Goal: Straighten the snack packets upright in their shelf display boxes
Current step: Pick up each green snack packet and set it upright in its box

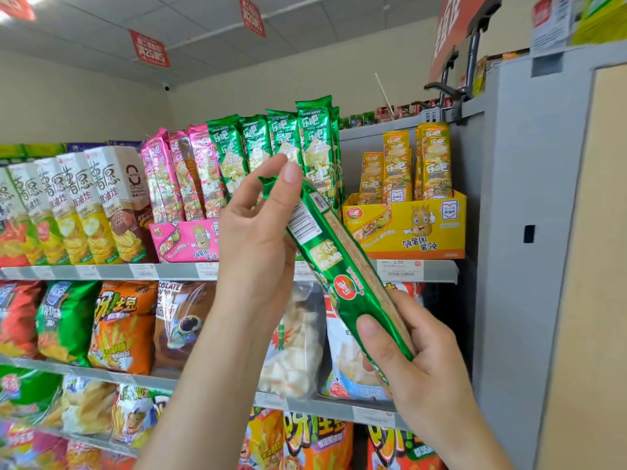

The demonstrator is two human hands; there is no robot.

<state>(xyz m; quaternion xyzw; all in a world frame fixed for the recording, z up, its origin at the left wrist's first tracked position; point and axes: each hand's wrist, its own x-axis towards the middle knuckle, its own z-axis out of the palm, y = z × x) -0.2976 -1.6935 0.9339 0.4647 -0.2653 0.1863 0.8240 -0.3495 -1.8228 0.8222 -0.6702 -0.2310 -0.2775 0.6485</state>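
- A person holds one green packet slantwise in mid-frame, in front of the shelf and out of any display box. Its top end points to the upper left and its foot to the lower right.
- The left hand pinches the crimped top end between thumb and fingertips. The right hand curls round the bottom end, thumb across the foil.
- The foil looks slick. A pinch on the thin crimp alone may slip if the right hand lets go first, dropping the packet toward the bags lower in the frame.
- The row of green packets at centre top stands close-packed and leaning. Pushing the held one in could topple its neighbours or knock them against the pink packets to their left.
- The green row's own box is hidden behind the hands. A misjudged entry could land the packet in the pink display box or the yellow display box at right.
- A hard squeeze would probably crush the crisps inside.
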